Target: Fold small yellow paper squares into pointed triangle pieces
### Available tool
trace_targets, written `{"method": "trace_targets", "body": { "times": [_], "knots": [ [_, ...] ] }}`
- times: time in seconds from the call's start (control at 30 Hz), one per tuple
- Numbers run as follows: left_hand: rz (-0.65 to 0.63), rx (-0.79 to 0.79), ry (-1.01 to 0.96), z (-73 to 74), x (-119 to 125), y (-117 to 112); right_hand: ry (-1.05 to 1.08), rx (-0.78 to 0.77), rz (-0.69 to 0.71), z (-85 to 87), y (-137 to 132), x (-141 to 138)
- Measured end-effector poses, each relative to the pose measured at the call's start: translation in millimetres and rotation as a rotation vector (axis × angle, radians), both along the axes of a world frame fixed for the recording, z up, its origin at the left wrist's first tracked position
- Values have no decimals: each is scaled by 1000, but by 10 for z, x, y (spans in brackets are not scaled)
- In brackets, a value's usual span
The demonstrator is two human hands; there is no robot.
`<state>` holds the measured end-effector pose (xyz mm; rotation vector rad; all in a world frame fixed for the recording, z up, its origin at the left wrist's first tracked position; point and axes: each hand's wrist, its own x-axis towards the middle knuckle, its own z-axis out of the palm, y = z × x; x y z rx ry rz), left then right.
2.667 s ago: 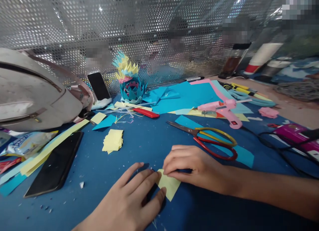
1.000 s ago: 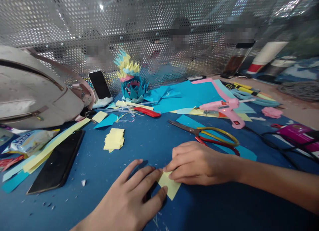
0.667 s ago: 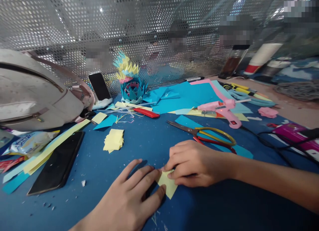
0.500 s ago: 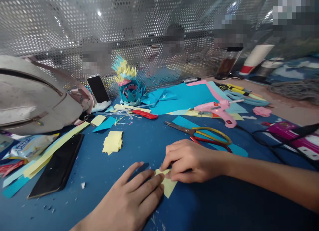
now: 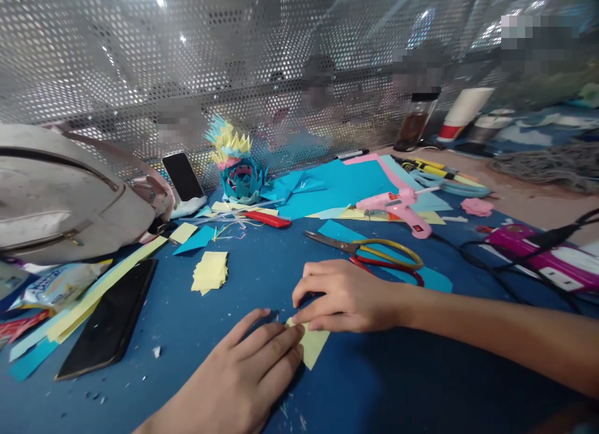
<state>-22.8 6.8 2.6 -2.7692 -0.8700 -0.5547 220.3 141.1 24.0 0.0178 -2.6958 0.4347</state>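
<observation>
We have open tabletop (image 5: 266, 265) between the yellow paper stack (image 5: 209, 270) and our left hand (image 5: 241, 365); past our right hand (image 5: 349, 295) the scissors (image 5: 354, 249) bar the way — then the glue gun (image 5: 397, 205); rightward, black cables (image 5: 555, 236) cross — their path hard to trace.

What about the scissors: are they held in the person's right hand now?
No, the scissors lie beyond the right hand, partly over blue paper, while that hand's fingertips are at a small yellow paper.
</observation>
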Motion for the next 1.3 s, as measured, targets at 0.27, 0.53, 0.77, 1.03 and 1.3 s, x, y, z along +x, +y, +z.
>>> {"method": "trace_targets", "body": {
  "times": [0.27, 0.53, 0.77, 1.03, 1.3],
  "knots": [
    [0, -29, 2, -18, -3, -4, -45, 82, 89, 165, 76, 47],
    [-15, -182, 170, 329, 25, -2, -90, -19, 71, 209, 78, 61],
    [-18, -223, 216, 329, 49, -22, -32, -192, -144, 105, 1, 28],
    [31, 30, 95, 54, 54, -77, -105, -226, -322, 161, -132, 0],
    [121, 79, 141, -2, 124, -170, -272, -236, -461, 160, -237, -51]
  ]
}}
